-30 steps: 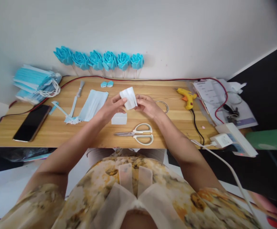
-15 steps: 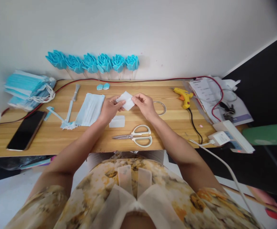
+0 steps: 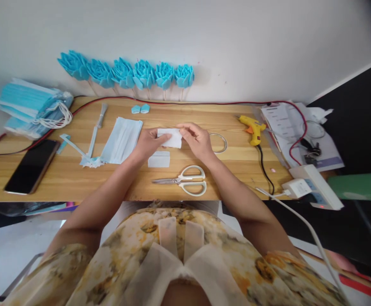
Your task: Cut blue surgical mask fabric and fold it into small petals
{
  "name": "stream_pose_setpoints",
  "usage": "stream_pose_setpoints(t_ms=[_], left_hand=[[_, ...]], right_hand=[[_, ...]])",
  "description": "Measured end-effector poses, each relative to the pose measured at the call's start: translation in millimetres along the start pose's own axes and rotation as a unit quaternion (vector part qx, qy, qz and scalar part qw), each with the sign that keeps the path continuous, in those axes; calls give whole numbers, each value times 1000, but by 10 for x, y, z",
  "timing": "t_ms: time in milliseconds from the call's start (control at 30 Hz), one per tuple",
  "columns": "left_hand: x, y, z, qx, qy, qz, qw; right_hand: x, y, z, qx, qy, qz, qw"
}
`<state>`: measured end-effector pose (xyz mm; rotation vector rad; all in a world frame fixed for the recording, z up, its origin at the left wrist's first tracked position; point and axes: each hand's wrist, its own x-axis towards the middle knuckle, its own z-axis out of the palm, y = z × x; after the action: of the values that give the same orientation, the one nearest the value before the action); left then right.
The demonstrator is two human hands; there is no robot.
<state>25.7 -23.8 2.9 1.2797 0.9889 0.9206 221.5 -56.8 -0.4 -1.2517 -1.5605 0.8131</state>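
My left hand (image 3: 147,143) and my right hand (image 3: 196,138) both pinch a small white piece of mask fabric (image 3: 170,138) just above the wooden table (image 3: 77,178). The left fingers grip its left edge, the right fingers its top right corner. Right below it a second white folded piece (image 3: 159,160) lies flat on the table. White-handled scissors (image 3: 185,182) rest nearer to me, blades pointing left. An opened light blue face mask (image 3: 121,140) lies left of my left hand.
Several blue fabric flowers (image 3: 124,73) lean on the wall. A stack of masks (image 3: 32,106) and a phone (image 3: 31,165) are at the left. A tape ring (image 3: 219,142), yellow glue gun (image 3: 252,127), papers (image 3: 287,127) and a power strip (image 3: 313,187) are at the right.
The white piece, held up and tilted a second ago, has come down and now lies nearly flat between my fingers. The camera view shifted slightly.
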Motion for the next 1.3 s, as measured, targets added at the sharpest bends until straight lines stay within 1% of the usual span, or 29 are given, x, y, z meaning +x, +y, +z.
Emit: stream_pose_setpoints(t_ms=[100,167,267,400,467,600,867,967,1067,1167,1300], left_hand=[[39,-44,-5,-78,33,22,996],[60,-61,-14,-119,40,18,992],[74,-75,-23,-147,34,6,989],[71,-94,-14,-175,30,2,984],[70,-105,-4,-180,27,1,983],[75,-122,16,-179,22,-10,983],[74,-137,28,-155,5,-11,988],[61,-141,37,-144,-1,-8,990],[42,-123,50,-127,3,7,992],[14,-71,59,-83,12,29,996],[-16,-15,51,6,23,48,999]], right_hand=[[-13,14,3,20,9,-19,1000],[-15,22,9,12,11,-30,999],[-3,47,18,-27,6,-50,998],[36,105,14,-62,-13,-119,991],[53,128,12,-75,-21,-131,988],[61,130,17,-83,-17,-107,991],[34,67,40,-34,-4,-49,998],[32,54,58,-39,8,-22,999],[34,53,73,-43,18,-12,999],[33,60,79,-44,22,-5,999],[23,55,84,-29,21,-8,999]])
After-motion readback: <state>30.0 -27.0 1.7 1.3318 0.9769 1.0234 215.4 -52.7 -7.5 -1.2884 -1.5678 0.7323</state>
